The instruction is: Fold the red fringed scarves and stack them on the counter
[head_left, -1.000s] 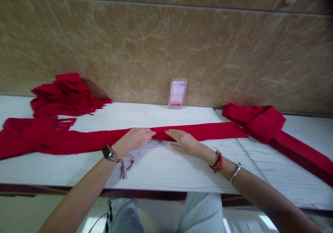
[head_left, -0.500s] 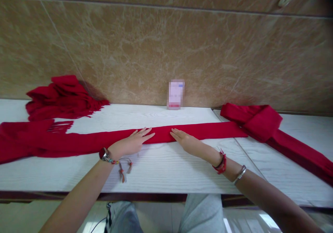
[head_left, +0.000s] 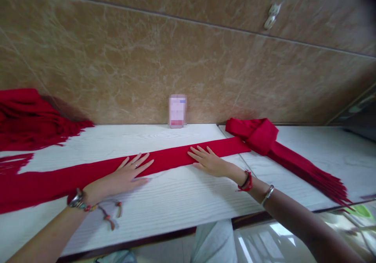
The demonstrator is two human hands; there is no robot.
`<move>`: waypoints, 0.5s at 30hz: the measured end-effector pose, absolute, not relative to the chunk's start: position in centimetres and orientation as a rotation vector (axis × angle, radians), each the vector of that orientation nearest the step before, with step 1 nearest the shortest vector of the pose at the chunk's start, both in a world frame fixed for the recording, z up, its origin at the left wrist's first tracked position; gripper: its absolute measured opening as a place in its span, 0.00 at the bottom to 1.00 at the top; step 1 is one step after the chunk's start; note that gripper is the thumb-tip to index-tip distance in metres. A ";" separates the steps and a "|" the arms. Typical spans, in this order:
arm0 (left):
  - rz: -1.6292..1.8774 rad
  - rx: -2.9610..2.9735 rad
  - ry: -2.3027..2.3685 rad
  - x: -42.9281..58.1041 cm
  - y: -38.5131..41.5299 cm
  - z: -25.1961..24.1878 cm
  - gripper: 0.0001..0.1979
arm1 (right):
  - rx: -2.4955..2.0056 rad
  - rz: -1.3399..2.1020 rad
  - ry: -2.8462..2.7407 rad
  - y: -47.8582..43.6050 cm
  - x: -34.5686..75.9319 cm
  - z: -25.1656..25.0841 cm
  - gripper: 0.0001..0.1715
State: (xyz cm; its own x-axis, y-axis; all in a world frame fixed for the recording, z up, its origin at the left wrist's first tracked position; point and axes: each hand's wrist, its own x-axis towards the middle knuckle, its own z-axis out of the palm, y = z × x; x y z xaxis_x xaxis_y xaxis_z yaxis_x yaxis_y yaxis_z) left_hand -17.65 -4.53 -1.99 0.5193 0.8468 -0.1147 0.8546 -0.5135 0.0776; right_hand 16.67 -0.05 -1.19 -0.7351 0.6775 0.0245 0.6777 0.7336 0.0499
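A long red scarf (head_left: 170, 158) lies as a flat narrow strip along the white table. My left hand (head_left: 123, 175) rests palm down on it with fingers spread, a ring on one of them. Farther right, my right hand (head_left: 207, 160) also presses flat on the strip, fingers apart. The two hands are separated by a stretch of smooth red cloth. To the right, a knotted or folded-over red scarf (head_left: 260, 136) touches the strip's end and trails fringe toward the front edge. Whether the two are one piece, I cannot tell.
A crumpled red fringed cloth (head_left: 35, 118) sits at the back left against the brown marbled wall (head_left: 126, 63). A blurred-out phone-like rectangle (head_left: 177, 111) leans on the wall. The white table's (head_left: 164, 212) front edge runs near my legs. A dark object (head_left: 364, 118) stands far right.
The view has turned to the right. My left hand has slid left along the strip and the hands are farther apart. The right hand's fingers have spread.
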 end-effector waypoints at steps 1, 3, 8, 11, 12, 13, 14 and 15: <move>-0.081 2.656 1.482 -17.8 -4.6 -2.2 0.27 | -1.198 -0.155 -2.906 0.5 18.2 -1.5 0.28; -0.054 2.710 1.490 -18.1 -4.9 -2.4 0.25 | -1.287 -0.276 -2.909 1.8 22.0 -2.4 0.25; 0.016 2.818 1.511 -18.3 -5.2 -2.7 0.24 | -1.426 -0.413 -2.813 3.9 30.2 -4.3 0.23; 0.077 2.884 1.501 -18.2 -5.0 -2.5 0.23 | -1.436 -0.354 -2.712 3.7 29.7 -3.6 0.22; 0.087 2.910 1.494 -18.1 -4.9 -2.3 0.22 | -1.428 -0.325 -2.671 3.3 28.4 -3.1 0.23; 0.081 2.940 1.482 -18.0 -4.9 -2.0 0.21 | -1.400 -0.306 -2.626 2.8 26.8 -2.5 0.27; 0.049 2.978 1.457 -17.8 -4.9 -1.7 0.19 | -1.309 -0.277 -2.632 2.2 24.8 -1.8 0.29; -0.001 3.021 1.427 -17.6 -4.9 -1.3 0.18 | -1.197 -0.233 -2.665 1.5 22.8 -1.2 0.30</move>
